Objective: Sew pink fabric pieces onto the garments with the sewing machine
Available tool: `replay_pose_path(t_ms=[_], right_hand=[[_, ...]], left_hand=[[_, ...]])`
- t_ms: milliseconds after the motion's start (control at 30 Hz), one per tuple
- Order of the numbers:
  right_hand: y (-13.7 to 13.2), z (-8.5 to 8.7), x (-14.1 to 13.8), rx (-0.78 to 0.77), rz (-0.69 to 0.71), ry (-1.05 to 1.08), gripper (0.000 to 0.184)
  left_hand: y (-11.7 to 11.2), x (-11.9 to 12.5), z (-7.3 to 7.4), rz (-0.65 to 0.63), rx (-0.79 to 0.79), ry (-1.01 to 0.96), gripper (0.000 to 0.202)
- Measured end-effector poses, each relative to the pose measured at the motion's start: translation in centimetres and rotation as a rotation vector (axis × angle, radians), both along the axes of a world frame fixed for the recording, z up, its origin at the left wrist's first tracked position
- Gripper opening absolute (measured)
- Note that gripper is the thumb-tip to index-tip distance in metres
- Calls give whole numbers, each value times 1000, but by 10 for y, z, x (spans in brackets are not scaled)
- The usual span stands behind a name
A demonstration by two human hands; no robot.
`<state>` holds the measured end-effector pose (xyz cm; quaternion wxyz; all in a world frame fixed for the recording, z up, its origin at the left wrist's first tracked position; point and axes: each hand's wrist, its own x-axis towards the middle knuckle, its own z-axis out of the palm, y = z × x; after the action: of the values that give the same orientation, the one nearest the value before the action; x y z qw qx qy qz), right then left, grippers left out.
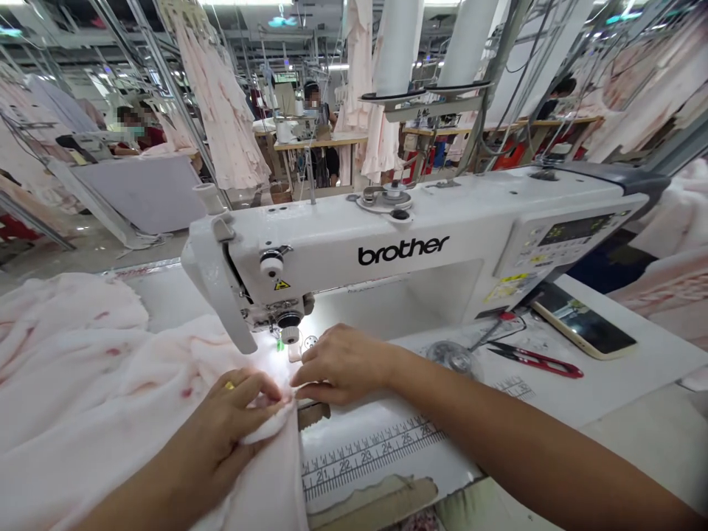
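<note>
Pale pink fabric (116, 383) with small reddish spots spreads over the left of the sewing table and hangs toward me. My left hand (221, 420) pinches a folded edge of it just in front of the needle area, thumb and fingers closed on the cloth. Close beside it, my right hand (343, 365) has its fingers bent down at the same fabric edge, fingertips pressed together there. A white brother sewing machine (354, 236) stands over both hands, its lamp shining brightly on the cloth. Glare hides the needle and the presser foot.
Red-handled thread snips (539, 360) and a phone (586, 321) lie right of my forearm, near a clear round object (454, 358). A printed ruler scale (376, 453) runs along the table front. Thread cones (398, 48) stand above; people work at machines behind.
</note>
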<state>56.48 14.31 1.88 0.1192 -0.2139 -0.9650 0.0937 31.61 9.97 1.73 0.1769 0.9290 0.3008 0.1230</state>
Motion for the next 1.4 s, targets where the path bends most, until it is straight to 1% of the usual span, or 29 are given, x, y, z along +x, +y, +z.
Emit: replay_pose_path(t_ms=[100, 133, 200, 300, 400, 567, 667, 900, 1000, 1067, 1133, 1167, 1200, 1267, 1300, 1333, 1367, 1400], right_hand=[[0, 0, -1, -12, -10, -14, 23], [-1, 0, -2, -17, -8, -33, 22], [-2, 1, -4, -14, -20, -64, 18], [-1, 0, -6, 5, -89, -70, 19], [0, -1, -8, 22, -169, -74, 22], [4, -4, -10, 33, -211, -63, 21], [5, -3, -10, 26, -242, -56, 20], [5, -4, -11, 47, -265, -86, 22], [8, -4, -13, 44, -310, -73, 25], [5, 1, -15, 33, -363, -64, 25], [-8, 9, -15, 20, -407, -61, 22], [-20, 13, -14, 10, -422, -40, 21], [-35, 16, -11, -1, -427, -7, 21], [-76, 13, -1, -24, -412, 180, 24], [-100, 7, 5, -24, -387, 286, 26], [-123, -2, 11, 18, -377, 408, 29], [-145, -14, 18, 90, -375, 496, 30], [-165, -28, 23, 142, -385, 551, 29]], left_hand=[[-5, -1, -8, -22, 170, -14, 50], [-6, -1, -11, -19, 208, -24, 52], [-3, -2, -15, 4, 246, -43, 52], [9, -3, -16, 23, 257, -26, 49], [21, -3, -14, 31, 235, 39, 50], [34, -2, -11, 75, 205, 136, 48], [42, 0, -11, 96, 198, 169, 50], [45, 0, -14, 133, 252, 168, 54], [48, -1, -15, 124, 283, 149, 49], [47, -1, -11, 113, 289, 150, 45], [39, -1, -6, 115, 301, 187, 41], [31, -1, -3, 125, 324, 211, 40], [21, -3, -1, 143, 362, 230, 41], [-8, -8, -1, 218, 451, 243, 50], [-23, -13, -3, 276, 490, 235, 56], [-39, -18, -7, 337, 506, 227, 62], [-53, -24, -13, 392, 506, 218, 66], [-64, -30, -19, 419, 491, 216, 69]])
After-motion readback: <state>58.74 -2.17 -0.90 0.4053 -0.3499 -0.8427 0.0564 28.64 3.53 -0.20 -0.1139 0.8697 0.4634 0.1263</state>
